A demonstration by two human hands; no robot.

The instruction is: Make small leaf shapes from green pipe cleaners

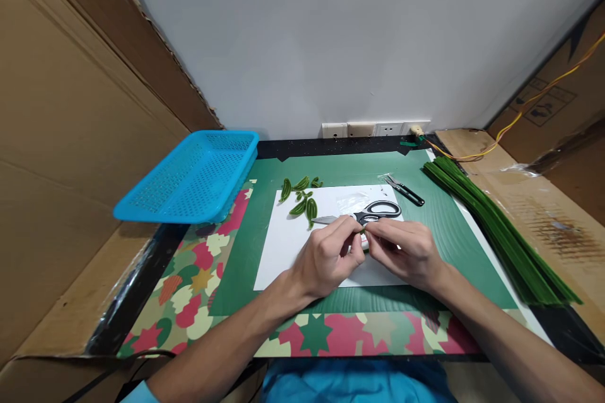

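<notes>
My left hand (332,256) and my right hand (407,250) meet over the white sheet (278,261), each closed in a pinch. A short bit of green pipe cleaner (363,231) shows between the fingertips; most of it is hidden by the fingers. Just beyond my hands lie scissors (384,208) with black and grey handles, their blades pointing left. Leaf shapes bent from green pipe cleaner (299,208) are grouped at the sheet's upper left. A round white and red item under the fingertips is mostly covered.
A blue plastic basket (222,211) stands at the left. Small black thread snips (405,191) lie behind the scissors. Along the right edge runs a bundle of long green pipe cleaners (496,230). Cardboard walls flank the table; a yellow cable (513,121) reaches the wall sockets.
</notes>
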